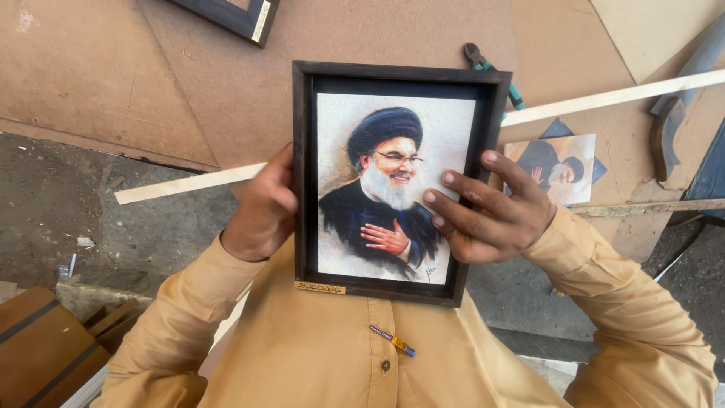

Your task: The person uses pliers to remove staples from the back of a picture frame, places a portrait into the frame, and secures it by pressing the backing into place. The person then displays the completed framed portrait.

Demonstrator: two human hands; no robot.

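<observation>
Fitting a portrait print into a dark wooden frame

The left hand (264,211) clasps the frame (393,181) by its left edge, held upright near the chest; the right hand (495,215) spreads its fingers (461,202) flat on the print (393,143). The print looks seated; pressing its corners flush seems the next need.
</observation>
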